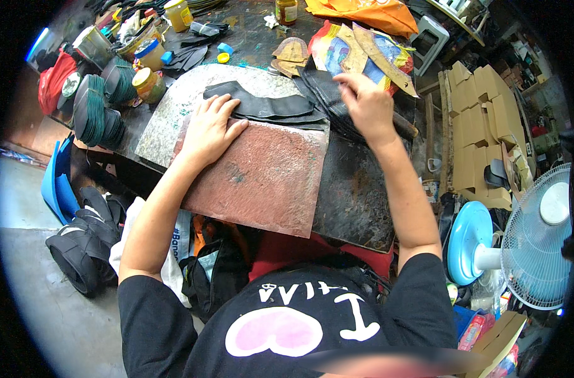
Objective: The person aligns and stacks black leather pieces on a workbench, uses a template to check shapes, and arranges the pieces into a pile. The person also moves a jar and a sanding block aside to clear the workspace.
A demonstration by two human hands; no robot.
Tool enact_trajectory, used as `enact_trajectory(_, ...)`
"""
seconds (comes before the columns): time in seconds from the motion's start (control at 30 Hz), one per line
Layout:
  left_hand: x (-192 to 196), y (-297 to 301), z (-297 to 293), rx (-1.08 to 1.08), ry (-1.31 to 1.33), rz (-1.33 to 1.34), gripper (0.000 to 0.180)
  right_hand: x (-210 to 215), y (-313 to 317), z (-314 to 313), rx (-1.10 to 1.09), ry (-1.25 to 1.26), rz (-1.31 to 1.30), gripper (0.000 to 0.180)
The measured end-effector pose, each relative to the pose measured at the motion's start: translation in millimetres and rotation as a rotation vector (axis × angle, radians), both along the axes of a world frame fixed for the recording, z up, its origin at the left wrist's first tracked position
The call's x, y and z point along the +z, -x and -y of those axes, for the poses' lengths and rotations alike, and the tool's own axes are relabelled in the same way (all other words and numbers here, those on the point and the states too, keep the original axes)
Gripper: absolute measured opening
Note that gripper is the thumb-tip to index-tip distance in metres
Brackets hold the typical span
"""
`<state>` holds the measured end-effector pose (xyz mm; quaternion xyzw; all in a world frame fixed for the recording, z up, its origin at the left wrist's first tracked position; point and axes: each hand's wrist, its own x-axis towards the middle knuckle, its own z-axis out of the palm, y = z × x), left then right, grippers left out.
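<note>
Black curved pieces [268, 104]: you have these just beyond the far edge of the reddish board [262, 183], your landmark here, one piece overlapping another.
Blue folded sheet [57, 183]: well to your board's left.
Black rolls [82, 249]: left of the board too, lower and nearer to you.
Corded bundles [91, 113]: left of the board and farther off, wound with green.
Yellow-lidded jar [151, 88]: beyond the board's far left corner.
Pale slab [177, 97]: reaches out from under the board, to its left and far side.
Left hand [212, 129]: yours lies palm down over the board's far left corner, fingers slightly spread, the tips touching the curved pieces.
Black stack [321, 88]: beyond the board's far right corner.
Bench [356, 205]: its dark, worn top shows right of the board.
Right hand [367, 110]: yours is raised by the stack, fingers curled; you cannot tell whether they pinch anything.
Cardboard boxes [479, 116]: well to the board's right.
Fan [536, 242]: farthest right of the board.
</note>
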<state>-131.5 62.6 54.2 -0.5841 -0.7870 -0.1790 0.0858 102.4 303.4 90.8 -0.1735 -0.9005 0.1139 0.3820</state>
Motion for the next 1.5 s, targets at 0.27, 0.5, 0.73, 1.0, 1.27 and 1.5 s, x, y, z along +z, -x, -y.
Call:
enact_trajectory(0.27,-2.4,1.6,0.0,-0.004,-0.007,0.008,0.057,-5.0,26.0,-81.4,-0.308,-0.025,0.272,0.045)
enact_trajectory(0.5,-2.3,3.1,-0.1,-0.007,-0.009,0.01,0.056,-21.2,20.4,-99.7,-0.33,0.108,0.183,0.039)
enact_trajectory(0.73,-0.3,1.5,0.2,-0.018,-0.049,0.032,0.056,-11.0,-1.1,-116.7,0.12,1.165,-0.361,0.033)
enact_trajectory(1.0,-0.4,2.2,-0.2,-0.008,-0.025,0.028,0.056,-15.8,-19.6,-106.2,-0.06,0.981,-0.003,0.026)
enact_trajectory(1.27,-1.3,2.9,-0.6,-0.009,-0.02,0.01,0.055,-20.0,-32.7,-110.9,0.001,0.23,0.195,0.039)
enact_trajectory(1.5,1.2,2.6,0.1,-0.004,0.002,0.007,0.053,5.3,-38.1,-99.0,-0.177,0.159,-0.223,0.014)
